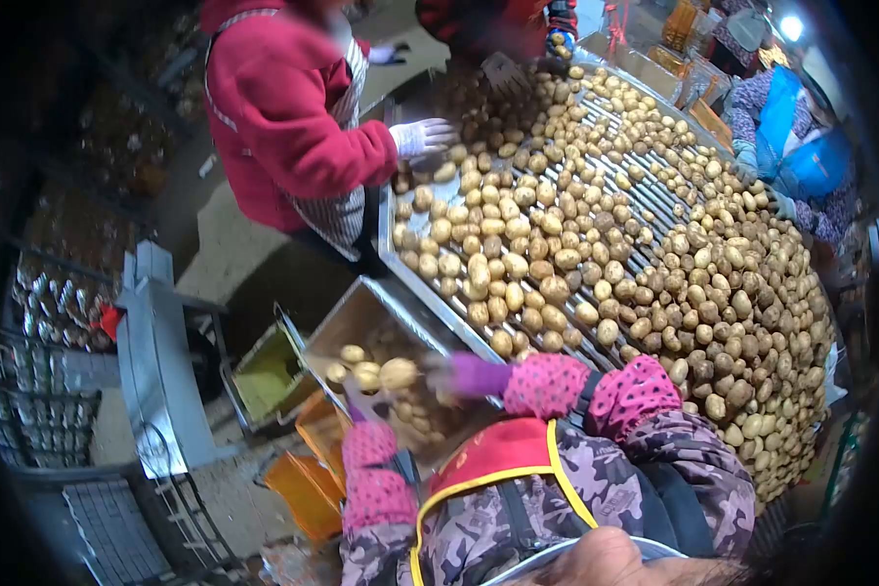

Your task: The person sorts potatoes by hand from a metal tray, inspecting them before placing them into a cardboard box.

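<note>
My right hand (464, 375), in a purple glove, reaches over the metal chute (363, 311) beside the sorting table. Motion smears its fingers. My left hand (365, 402), also gloved, is at the chute's near left side, right by several potatoes (397, 373) that overlap it in this view. Its fingers are blurred and partly hidden by them. More potatoes (415, 415) lie lower in the chute between my two hands. Pink dotted sleeve covers are on both my forearms. Whether either hand grips a potato, I cannot tell.
Potatoes (742, 303) are heaped on the roller table (430, 293), thickest on the right. A person in a pink top (288, 107) works at its left edge; others stand at the far side and right. Orange crates (308, 488), a green-yellow bin (269, 376) and a grey metal stand (161, 361) are left.
</note>
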A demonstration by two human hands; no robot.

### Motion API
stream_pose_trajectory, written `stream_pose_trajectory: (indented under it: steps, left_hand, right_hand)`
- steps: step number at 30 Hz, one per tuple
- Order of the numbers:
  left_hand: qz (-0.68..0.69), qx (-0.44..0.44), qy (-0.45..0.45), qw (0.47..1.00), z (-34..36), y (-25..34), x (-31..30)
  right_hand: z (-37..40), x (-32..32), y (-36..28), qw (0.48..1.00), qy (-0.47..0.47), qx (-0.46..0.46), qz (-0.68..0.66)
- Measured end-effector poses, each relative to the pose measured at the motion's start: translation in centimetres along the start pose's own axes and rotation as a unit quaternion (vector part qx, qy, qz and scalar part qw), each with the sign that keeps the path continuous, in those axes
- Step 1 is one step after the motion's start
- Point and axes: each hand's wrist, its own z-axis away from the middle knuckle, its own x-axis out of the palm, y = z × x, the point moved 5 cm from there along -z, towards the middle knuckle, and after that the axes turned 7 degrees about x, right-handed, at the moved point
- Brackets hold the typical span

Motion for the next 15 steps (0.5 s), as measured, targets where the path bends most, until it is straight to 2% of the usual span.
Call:
stream_pose_trajectory:
  steps: [1, 2, 3, 4, 6, 7, 8, 9, 11, 12, 13, 15]
  left_hand:
    - [-0.069, -0.020, -0.026, 0.997, -0.2, -1.7, 0.0]
    - [-0.111, -0.041, -0.058, 0.991, -0.1, -3.5, 0.0]
    - [-0.118, -0.063, -0.120, 0.984, 0.3, -5.8, -0.9]
    - [-0.127, -0.083, -0.183, 0.971, 0.8, -8.3, -1.9]
    - [-0.178, 0.039, -0.050, 0.982, -0.9, -6.5, -1.7]
    - [-0.206, 0.098, 0.020, 0.973, -1.4, -5.7, -1.6]
    - [-0.222, 0.140, 0.076, 0.962, -2.0, -4.8, -0.9]
    - [-0.224, 0.161, 0.104, 0.955, -2.7, -4.6, 0.5]
    - [-0.217, 0.151, 0.081, 0.961, -4.7, -6.4, 4.7]
    - [-0.208, 0.121, 0.041, 0.970, -5.4, -7.9, 7.0]
    - [-0.192, 0.073, -0.018, 0.978, -5.4, -9.8, 9.1]
    - [-0.180, -0.018, -0.113, 0.977, -3.5, -12.3, 10.4]
  right_hand:
    - [1.3, -0.4, -0.3, 0.987, -0.016, -0.012, 0.160]
    - [3.0, -1.3, -2.8, 0.951, -0.098, 0.033, 0.293]
    - [3.8, -3.1, -1.9, 0.949, -0.102, 0.045, 0.293]
    - [4.1, -6.8, 0.6, 0.966, 0.031, 0.026, 0.255]
    - [7.1, -15.5, -2.4, 0.932, 0.249, 0.089, 0.247]
    - [7.8, -20.4, -0.5, 0.909, 0.365, 0.040, 0.196]
    - [9.2, -24.0, -0.3, 0.795, 0.464, 0.036, 0.390]
    - [10.5, -26.0, -0.1, 0.631, 0.531, 0.029, 0.564]
    - [11.5, -26.0, 5.8, 0.660, 0.487, 0.096, 0.564]
    - [12.6, -24.1, 5.9, 0.635, 0.496, 0.046, 0.590]
    - [14.2, -22.1, 2.2, 0.746, 0.393, 0.084, 0.532]
    - [16.3, -20.2, 2.8, 0.774, 0.344, 0.019, 0.532]
